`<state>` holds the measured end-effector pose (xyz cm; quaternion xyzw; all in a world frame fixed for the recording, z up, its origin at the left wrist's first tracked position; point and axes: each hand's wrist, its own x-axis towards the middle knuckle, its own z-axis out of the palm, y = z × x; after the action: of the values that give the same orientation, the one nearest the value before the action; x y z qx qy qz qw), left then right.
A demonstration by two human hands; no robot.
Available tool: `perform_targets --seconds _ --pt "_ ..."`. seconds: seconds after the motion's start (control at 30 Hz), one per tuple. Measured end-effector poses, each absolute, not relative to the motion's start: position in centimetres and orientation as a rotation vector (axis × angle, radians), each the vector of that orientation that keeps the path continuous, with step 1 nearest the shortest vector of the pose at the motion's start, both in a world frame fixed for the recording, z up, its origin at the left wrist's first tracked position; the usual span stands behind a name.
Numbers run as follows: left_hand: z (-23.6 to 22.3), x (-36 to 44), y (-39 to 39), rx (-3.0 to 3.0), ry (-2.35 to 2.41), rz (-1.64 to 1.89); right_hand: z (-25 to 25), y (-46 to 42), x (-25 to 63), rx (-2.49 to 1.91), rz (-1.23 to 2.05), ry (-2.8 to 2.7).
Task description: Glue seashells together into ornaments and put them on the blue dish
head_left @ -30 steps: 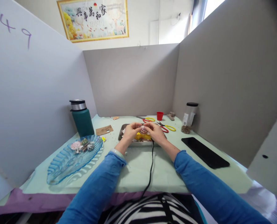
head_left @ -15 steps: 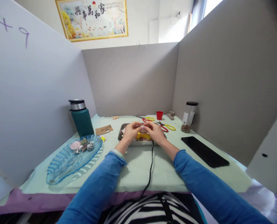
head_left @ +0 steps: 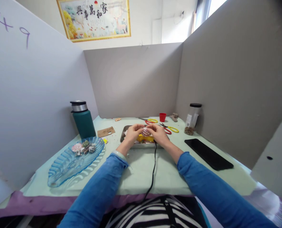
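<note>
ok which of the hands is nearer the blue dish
Left. The left hand is at the metal tray, to the right of the blue dish and apart from it; the right hand is farther off, across the shell that both hands pinch.

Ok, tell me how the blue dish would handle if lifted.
The dish looks stiff, judging by its moulded ribs. Its glossy surface may feel slippery. The shells cluster toward its far end, so they might slide if it tilts.
</note>
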<state>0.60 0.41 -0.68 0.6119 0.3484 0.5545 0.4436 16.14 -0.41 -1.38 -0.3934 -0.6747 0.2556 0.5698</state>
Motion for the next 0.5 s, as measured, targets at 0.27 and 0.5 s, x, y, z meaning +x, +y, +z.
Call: perform_targets --seconds 0.27,0.5 --pt "-0.47 0.64 -0.08 1.523 0.96 1.327 -1.59 0.01 16.16 -0.868 0.653 -1.516" --pt "-0.59 0.58 0.03 1.53 0.855 1.308 -1.56 -0.09 16.19 -0.869 0.657 -1.548"
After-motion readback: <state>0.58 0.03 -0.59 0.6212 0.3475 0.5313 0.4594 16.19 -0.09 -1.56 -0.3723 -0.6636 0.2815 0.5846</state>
